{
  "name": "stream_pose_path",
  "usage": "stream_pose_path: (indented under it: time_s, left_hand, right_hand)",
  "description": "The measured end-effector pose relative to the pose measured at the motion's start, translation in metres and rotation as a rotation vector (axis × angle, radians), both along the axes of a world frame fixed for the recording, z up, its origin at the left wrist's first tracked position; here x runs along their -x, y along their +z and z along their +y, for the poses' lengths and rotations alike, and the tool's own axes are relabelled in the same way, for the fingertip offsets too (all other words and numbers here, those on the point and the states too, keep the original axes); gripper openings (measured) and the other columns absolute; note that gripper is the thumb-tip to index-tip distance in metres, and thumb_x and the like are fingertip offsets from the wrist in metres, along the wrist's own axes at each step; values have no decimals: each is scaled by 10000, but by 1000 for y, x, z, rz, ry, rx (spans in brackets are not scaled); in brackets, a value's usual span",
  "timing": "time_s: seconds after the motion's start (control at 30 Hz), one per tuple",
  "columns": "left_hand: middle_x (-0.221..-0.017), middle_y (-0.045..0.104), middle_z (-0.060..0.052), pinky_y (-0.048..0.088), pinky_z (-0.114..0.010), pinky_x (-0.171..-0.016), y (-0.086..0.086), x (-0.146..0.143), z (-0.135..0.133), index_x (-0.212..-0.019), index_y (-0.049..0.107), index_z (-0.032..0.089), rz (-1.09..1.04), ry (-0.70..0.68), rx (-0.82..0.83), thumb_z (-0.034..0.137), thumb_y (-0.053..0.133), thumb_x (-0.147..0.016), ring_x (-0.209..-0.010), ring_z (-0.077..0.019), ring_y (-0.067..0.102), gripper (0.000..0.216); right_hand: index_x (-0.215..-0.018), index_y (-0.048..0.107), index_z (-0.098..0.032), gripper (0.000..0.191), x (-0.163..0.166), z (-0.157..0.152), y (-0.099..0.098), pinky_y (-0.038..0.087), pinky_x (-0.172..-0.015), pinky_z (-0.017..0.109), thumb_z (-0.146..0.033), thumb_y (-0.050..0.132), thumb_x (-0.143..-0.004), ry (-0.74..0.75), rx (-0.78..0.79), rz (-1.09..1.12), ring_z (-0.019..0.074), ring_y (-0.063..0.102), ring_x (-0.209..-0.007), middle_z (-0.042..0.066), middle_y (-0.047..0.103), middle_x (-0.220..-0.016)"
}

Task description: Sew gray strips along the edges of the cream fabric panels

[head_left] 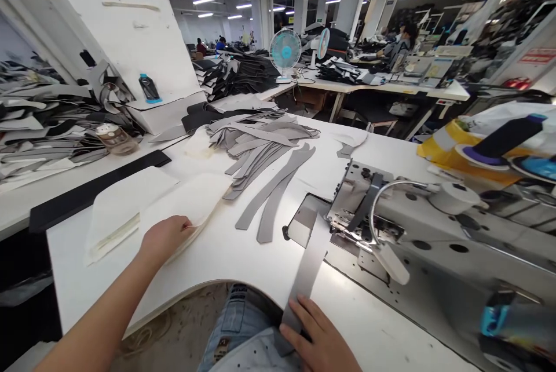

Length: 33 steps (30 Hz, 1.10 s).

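Note:
My left hand is closed in a pinch on the edge of a cream sheet, which lies over a stack of similar pieces. A long grey fabric strip runs from beside the sewing machine's needle area down to the table's front edge. My right hand holds the near end of that strip, fingers across it. The sewing machine stands to the right, its far strip end close to the presser area. Two loose grey strips lie between my hands and a larger pile.
Thread cones and a yellow bag are at the right. A black strip lies along the table's left side. A glass jar and fabric heaps stand beyond it. Fans and other people are in the background.

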<state>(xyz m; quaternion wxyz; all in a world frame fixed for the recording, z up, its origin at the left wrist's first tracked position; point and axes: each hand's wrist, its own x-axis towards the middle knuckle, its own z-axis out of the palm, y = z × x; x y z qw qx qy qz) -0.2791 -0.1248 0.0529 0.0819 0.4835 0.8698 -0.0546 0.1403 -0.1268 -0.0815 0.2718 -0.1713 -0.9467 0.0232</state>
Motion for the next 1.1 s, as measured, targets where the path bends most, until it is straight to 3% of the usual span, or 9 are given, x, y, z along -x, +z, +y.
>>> stream_pose_path:
  time_s: [0.1,0.23,0.37,0.47,0.57,0.67,0.77,0.87,1.1]
  left_hand:
    - [-1103,679,-84,469,-346,-676,16,-10,7,-1005,678,217,75,-20,-116,485,338,-898,-930,-289,629,446]
    - [-1234,633,-78,478,-392,-841,19,-76,26,-1258,593,252,191,-356,-334,273,345,-882,-1078,-303,588,451]
    - [-1213,637,-101,480,-360,-892,-15,-177,33,-1344,525,274,-36,-851,-129,91,448,-747,-1076,-260,594,629]
    - [-986,676,-137,511,-350,-749,-47,-226,30,-1245,596,219,-74,-992,68,99,506,-742,-886,-259,643,524]
    - [-893,687,-114,503,-352,-659,-56,-232,40,-1119,652,248,-189,-1058,221,225,556,-789,-792,-264,653,345]
    - [-906,707,-43,501,-327,-712,-43,-219,71,-964,683,290,-432,-1047,212,397,407,-908,-817,-217,659,301]
    - [-1234,637,-37,464,-318,-921,-32,-214,115,-1154,629,276,-424,-962,-26,449,383,-913,-1125,-216,582,386]
    - [-1343,566,-38,429,-338,-979,-36,-221,151,-1286,556,308,-390,-1030,21,549,570,-772,-1283,-262,458,567]
    - [-753,633,-4,307,-257,-492,-45,-227,186,-786,637,243,-452,-833,299,507,544,-756,-633,-171,576,281]
  right_hand:
    - [-1241,618,-282,352,-3,1,16,483,-993,298,-247,563,-895,-44,209,45,201,547,-1216,48,623,-1282]
    - [-1249,594,-259,308,2,15,37,517,-924,267,-237,452,-977,-206,384,141,158,627,-1057,41,668,-1184]
    - [-1384,458,-215,414,11,45,43,492,-939,389,-143,413,-979,-358,197,113,222,568,-1130,116,502,-1398]
    - [-1292,522,-184,366,12,62,38,519,-816,358,-72,444,-952,-379,162,-57,207,605,-942,106,606,-1228]
    - [-1014,619,-179,134,10,67,32,517,-708,314,-106,539,-936,-337,214,-175,186,587,-772,43,664,-936]
    - [-1002,628,-180,127,5,61,29,517,-732,317,-128,525,-949,-306,165,-165,186,585,-803,55,675,-994]
    - [-1122,622,-167,243,2,54,30,518,-803,337,-121,437,-972,-227,50,-90,191,584,-875,75,661,-1152]
    - [-1154,621,-185,296,0,50,28,506,-870,340,-121,390,-979,-166,10,-35,183,581,-937,64,645,-1218]
    - [-1080,639,-170,198,3,61,16,524,-846,333,-116,496,-953,-349,75,-42,191,587,-938,84,649,-1172]
